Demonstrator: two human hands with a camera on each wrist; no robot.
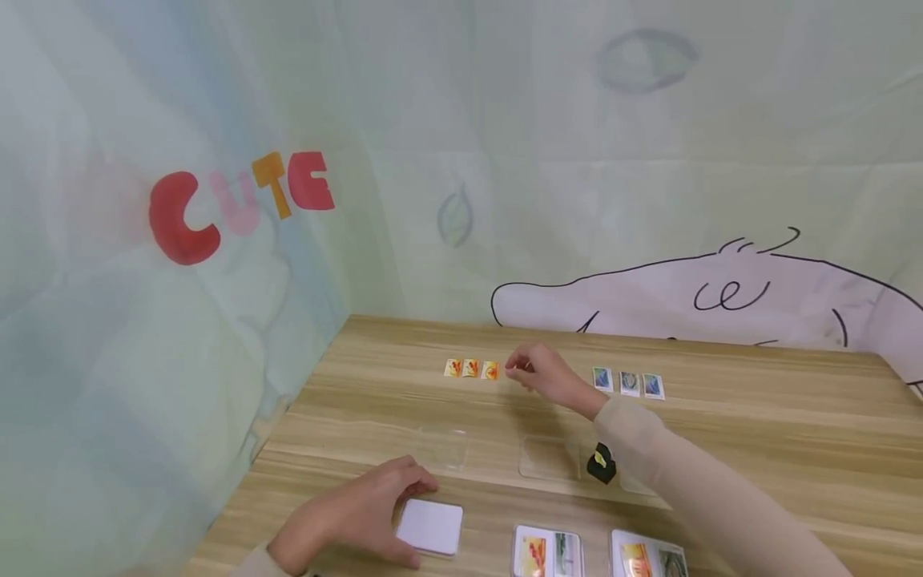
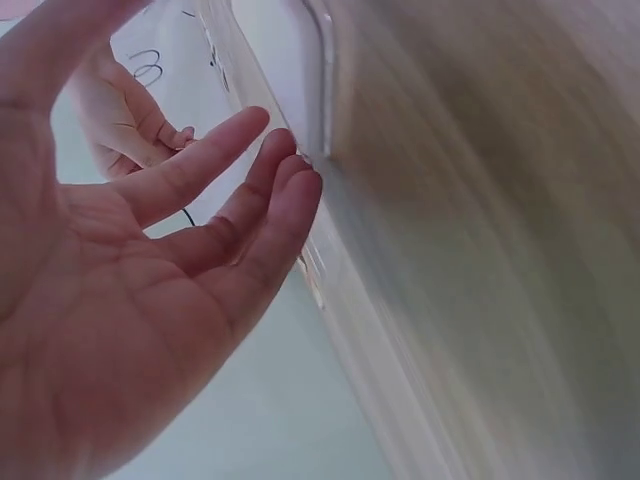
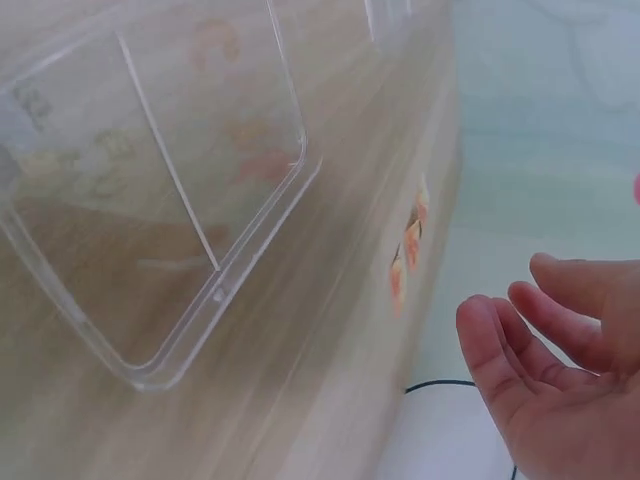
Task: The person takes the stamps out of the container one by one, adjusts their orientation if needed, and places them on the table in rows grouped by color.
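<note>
In the head view my left hand (image 1: 368, 509) is beside a white, flat, square case (image 1: 430, 527), its thumb at the near side and its fingers by the far corner. The left wrist view shows this hand's (image 2: 170, 260) fingers slightly bent and spread; whether they touch the case I cannot tell. My right hand (image 1: 548, 375) hovers over the back of the table, just right of three small orange-red stamps (image 1: 471, 369) in a row. Its fingers are loosely bent, with nothing visible between them in the right wrist view (image 3: 565, 360).
Three blue-green stamps (image 1: 629, 383) lie right of the right hand. Clear plastic cases (image 1: 550, 458) lie mid-table beside a small black object with yellow (image 1: 601, 464). Two cases (image 1: 546, 553) holding stamps lie at the front. Printed cloth (image 1: 404, 240) hangs behind the wooden table (image 1: 346, 401).
</note>
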